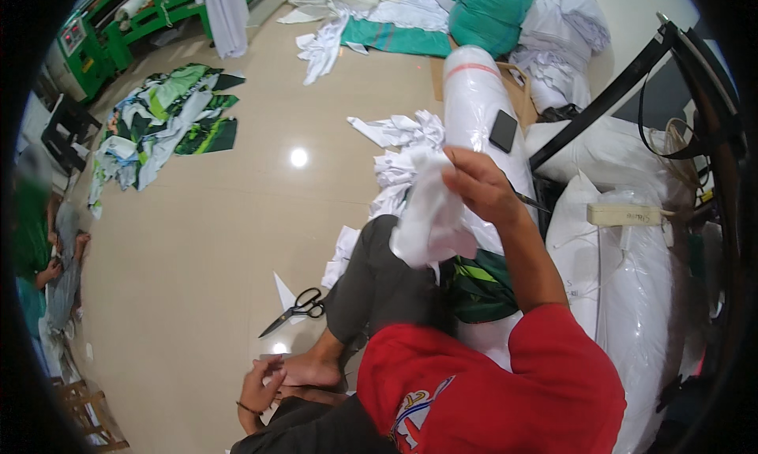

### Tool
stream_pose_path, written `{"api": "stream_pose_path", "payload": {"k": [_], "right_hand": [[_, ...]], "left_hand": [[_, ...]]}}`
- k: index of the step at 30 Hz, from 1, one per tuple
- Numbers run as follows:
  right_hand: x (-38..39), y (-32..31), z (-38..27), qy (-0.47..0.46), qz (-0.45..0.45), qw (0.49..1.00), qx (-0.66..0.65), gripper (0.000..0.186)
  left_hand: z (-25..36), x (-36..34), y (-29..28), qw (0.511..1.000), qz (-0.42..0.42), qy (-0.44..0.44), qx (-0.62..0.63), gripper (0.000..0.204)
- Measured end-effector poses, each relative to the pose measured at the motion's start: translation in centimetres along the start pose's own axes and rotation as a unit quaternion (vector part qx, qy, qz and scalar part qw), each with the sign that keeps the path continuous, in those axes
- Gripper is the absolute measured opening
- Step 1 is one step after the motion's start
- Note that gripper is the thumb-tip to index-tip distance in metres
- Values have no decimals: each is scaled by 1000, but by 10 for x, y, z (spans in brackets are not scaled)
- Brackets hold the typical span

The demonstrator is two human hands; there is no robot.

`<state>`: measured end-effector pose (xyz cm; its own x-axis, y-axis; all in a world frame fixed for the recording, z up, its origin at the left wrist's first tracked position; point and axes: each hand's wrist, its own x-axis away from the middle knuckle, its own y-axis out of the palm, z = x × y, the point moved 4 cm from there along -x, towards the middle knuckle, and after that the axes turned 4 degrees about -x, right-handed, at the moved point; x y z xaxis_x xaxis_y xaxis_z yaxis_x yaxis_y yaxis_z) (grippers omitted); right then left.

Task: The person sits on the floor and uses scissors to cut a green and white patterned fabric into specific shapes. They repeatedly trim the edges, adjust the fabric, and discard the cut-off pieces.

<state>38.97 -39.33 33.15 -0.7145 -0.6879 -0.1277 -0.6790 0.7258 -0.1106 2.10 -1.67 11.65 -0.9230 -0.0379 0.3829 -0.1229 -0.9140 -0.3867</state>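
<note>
My right hand [483, 184] is raised over my knee, its fingers closed on a piece of white cloth [430, 221]. The cloth hangs loosely and is slightly blurred. Low on the left, my left hand [260, 384] is beside my bare foot with its fingers loosely bent and apart, and I see nothing in it. Black-handled scissors [298, 310] lie on the floor in front of the foot, partly over a pointed white scrap [283, 293]. Crumpled white cloth pieces [403, 166] form a row beyond my knee. Dark green printed fabric [483, 287] lies under my right forearm.
A plastic-wrapped roll [474, 91] bears a black phone [503, 130]. White sacks [580, 241] and a black metal frame [604, 91] stand at right. A green-and-white fabric heap [166, 122] lies far left, near a green machine [87, 55]. Another person [47, 257] sits at the left edge.
</note>
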Motion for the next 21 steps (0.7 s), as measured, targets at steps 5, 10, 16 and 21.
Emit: {"api": "stream_pose_path", "payload": {"k": [5, 10, 16, 21], "right_hand": [[-84, 166, -75, -139, -96, 949, -267, 26], [-63, 314, -109, -449, -255, 856, -38, 33], [-51, 356, -35, -391, -196, 899, 31, 85], [-18, 316, 166, -59, -481, 862, 148, 41]], "left_hand": [[135, -24, -70, 989, 62, 134, -17, 50], [198, -16, -80, 950, 112, 268, 115, 53], [90, 109, -154, 749, 595, 284, 73, 57], [-21, 296, -209, 608, 706, 207, 299, 39]]}}
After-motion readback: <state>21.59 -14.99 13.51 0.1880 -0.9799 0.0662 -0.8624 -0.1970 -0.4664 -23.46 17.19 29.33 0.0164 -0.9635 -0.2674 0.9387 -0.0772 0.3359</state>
